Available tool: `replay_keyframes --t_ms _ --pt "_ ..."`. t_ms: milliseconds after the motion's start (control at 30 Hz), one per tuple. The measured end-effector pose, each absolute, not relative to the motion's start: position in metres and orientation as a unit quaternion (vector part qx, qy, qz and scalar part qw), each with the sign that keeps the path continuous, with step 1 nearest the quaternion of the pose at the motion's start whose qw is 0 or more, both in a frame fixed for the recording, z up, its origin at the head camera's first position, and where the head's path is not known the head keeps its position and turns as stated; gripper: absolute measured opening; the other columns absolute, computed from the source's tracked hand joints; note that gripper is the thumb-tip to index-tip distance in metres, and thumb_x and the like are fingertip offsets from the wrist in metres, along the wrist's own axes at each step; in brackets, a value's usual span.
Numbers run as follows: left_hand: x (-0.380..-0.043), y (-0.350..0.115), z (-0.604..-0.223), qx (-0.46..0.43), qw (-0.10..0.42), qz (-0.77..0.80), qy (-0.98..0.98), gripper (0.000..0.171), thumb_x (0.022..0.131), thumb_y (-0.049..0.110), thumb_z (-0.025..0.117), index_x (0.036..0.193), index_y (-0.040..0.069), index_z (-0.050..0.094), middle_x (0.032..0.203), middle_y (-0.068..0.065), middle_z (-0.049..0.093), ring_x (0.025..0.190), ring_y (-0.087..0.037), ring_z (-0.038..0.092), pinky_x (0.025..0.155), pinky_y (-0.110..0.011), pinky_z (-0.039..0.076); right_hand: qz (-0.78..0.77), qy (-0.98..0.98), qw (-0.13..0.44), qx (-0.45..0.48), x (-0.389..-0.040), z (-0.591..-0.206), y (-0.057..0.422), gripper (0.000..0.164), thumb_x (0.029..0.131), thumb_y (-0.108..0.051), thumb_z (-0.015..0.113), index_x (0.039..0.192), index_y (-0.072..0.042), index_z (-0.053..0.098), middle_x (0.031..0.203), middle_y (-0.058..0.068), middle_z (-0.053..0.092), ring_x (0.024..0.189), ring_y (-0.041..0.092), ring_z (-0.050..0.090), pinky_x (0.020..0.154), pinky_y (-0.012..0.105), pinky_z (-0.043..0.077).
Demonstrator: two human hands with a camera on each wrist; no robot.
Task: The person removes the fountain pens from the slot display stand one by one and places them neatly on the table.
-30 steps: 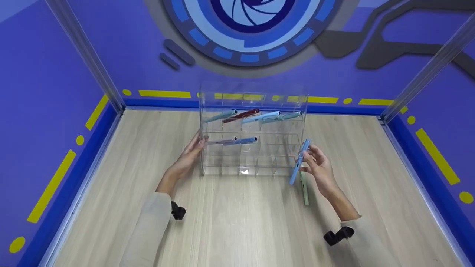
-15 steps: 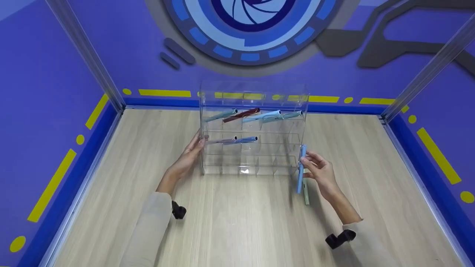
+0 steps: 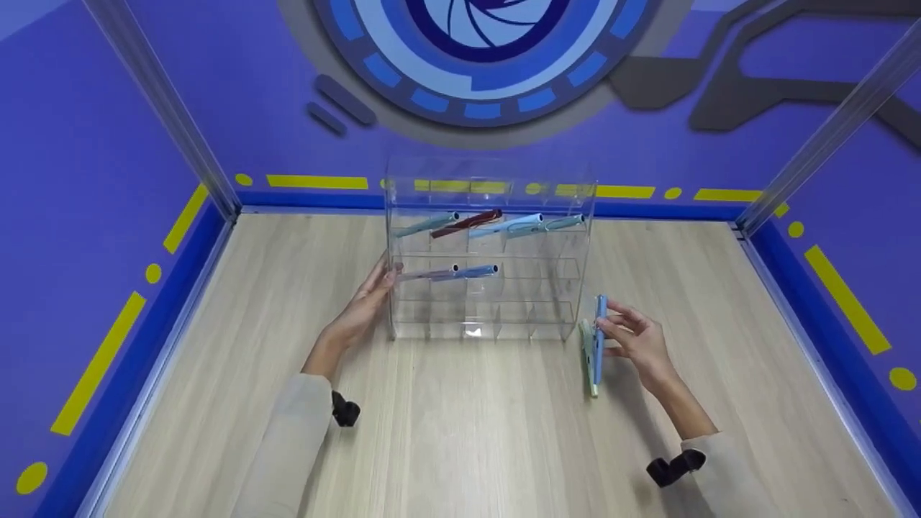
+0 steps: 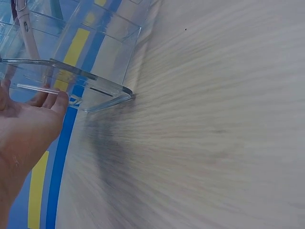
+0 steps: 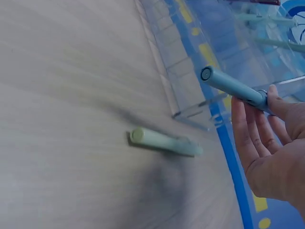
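A clear acrylic pen rack (image 3: 482, 288) stands near the back wall. My left hand (image 3: 360, 306) rests against its left side, the thumb near the front edge. In the left wrist view, those fingers (image 4: 59, 102) lie at the clear side panel. Off the rack's front right corner, my right hand (image 3: 640, 345) pinches a blue pen (image 3: 600, 345) between thumb and fingertips. The right wrist view shows the blue pen (image 5: 233, 87) held above the table, its round end towards the camera. Below it a pale green pen (image 5: 162, 141) lies on the wood, partly overlapped in the head view.
On the rack's upper tier lie several pens, among them a dark red pen (image 3: 466, 224) and a light blue pen (image 3: 507, 225). Its middle tier holds a pale pen (image 3: 432, 274) and a blue pen (image 3: 475, 272). Purple-blue panels enclose the wooden table (image 3: 460, 432).
My right hand has moved right and towards me with the blue pen, which has turned from slanted to nearly straight front-to-back. The left hand and the rack stay where they were.
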State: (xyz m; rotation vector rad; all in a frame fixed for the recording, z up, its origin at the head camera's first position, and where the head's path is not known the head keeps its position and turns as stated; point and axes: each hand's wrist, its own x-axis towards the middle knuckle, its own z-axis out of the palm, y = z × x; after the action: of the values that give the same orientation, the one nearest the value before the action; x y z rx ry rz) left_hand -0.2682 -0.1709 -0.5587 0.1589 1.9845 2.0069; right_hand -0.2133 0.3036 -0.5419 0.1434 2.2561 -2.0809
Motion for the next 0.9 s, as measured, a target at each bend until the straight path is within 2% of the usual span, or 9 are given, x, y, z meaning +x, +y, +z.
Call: replay_keyframes --t_ms 167,300,467,700,900 --pt "-0.268 -0.172 -0.558 0.050 0.156 0.700 0.695 0.070 0.109 0.051 0.040 0.165 0.036 0.002 0.173 0.001 0.016 0.162 -0.024 0.002 0.132 -0.047 0.003 -0.665 0.744 0.055 0.038 -0.214 -0.551 0.315 0.053 0.099 -0.007 0.067 0.145 0.008 0.049 0.091 -0.011 0.072 0.080 0.003 0.071 0.066 0.024 0.063" --pt "-0.268 -0.171 -0.560 0.047 0.160 0.704 0.691 0.070 0.108 0.051 0.040 0.165 0.036 0.002 0.173 0.003 0.018 0.162 -0.022 0.003 0.133 -0.044 0.005 -0.659 0.749 0.069 0.033 -0.215 -0.558 0.322 0.052 0.099 -0.005 0.067 0.145 0.010 0.048 0.091 -0.011 0.071 0.078 0.002 0.070 0.067 0.023 0.063" --pt "-0.268 -0.171 -0.560 0.056 0.158 0.707 0.687 0.069 0.110 0.048 0.038 0.165 0.033 0.000 0.173 0.001 0.015 0.162 -0.023 0.003 0.133 -0.042 0.006 -0.636 0.766 0.089 0.027 -0.216 -0.562 0.329 0.054 0.098 -0.006 0.067 0.146 0.007 0.048 0.097 -0.011 0.067 0.079 0.002 0.069 0.070 0.026 0.064" --pt "-0.266 -0.172 -0.562 0.059 0.161 0.702 0.691 0.071 0.108 0.053 0.040 0.165 0.035 0.002 0.173 0.003 0.017 0.162 -0.022 0.004 0.133 -0.043 0.005 -0.597 0.793 0.118 0.009 -0.218 -0.565 0.337 0.061 0.097 -0.006 0.069 0.150 0.009 0.042 0.106 0.002 0.063 0.087 0.002 0.069 0.077 0.029 0.064" --pt "-0.267 -0.172 -0.562 0.058 0.160 0.702 0.691 0.070 0.108 0.053 0.040 0.165 0.037 0.003 0.173 0.002 0.016 0.162 -0.022 0.004 0.133 -0.044 0.005 -0.583 0.802 0.123 0.021 -0.220 -0.566 0.336 0.062 0.097 -0.006 0.069 0.150 0.009 0.041 0.110 0.009 0.065 0.086 0.004 0.070 0.075 0.028 0.064"
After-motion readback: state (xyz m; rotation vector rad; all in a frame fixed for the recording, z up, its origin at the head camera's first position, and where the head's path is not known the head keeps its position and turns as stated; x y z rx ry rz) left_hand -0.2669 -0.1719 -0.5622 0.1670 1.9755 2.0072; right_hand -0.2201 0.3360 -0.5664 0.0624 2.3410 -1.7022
